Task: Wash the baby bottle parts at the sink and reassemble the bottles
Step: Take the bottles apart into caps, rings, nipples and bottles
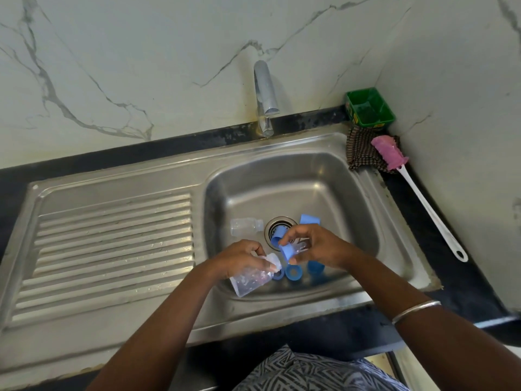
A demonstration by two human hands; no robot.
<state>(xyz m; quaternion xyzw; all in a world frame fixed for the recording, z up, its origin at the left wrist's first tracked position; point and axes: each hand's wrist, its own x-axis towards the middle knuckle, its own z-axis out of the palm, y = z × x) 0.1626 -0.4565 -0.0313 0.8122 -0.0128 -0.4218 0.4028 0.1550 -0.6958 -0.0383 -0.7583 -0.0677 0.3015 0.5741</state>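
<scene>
Both hands curled: left (239, 256) round bottle (251, 277), right (315, 245) pinching collar (288, 251).

The right hand (315, 246) hides most of the clear nipple (299, 245) it grips. The left hand (239, 259) covers the bottle (251, 279) mouth. The bottom edge crops both forearms.

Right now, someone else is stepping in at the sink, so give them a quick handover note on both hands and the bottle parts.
Left hand holds a clear bottle over the sink basin.
Right hand pinches a blue ring with its clear teat.
In the basin: a second clear bottle, blue caps and blue screw rings near the drain.
Tap looks off; pink bottle brush lies unused on the counter.
Nothing reassembled yet.
</scene>
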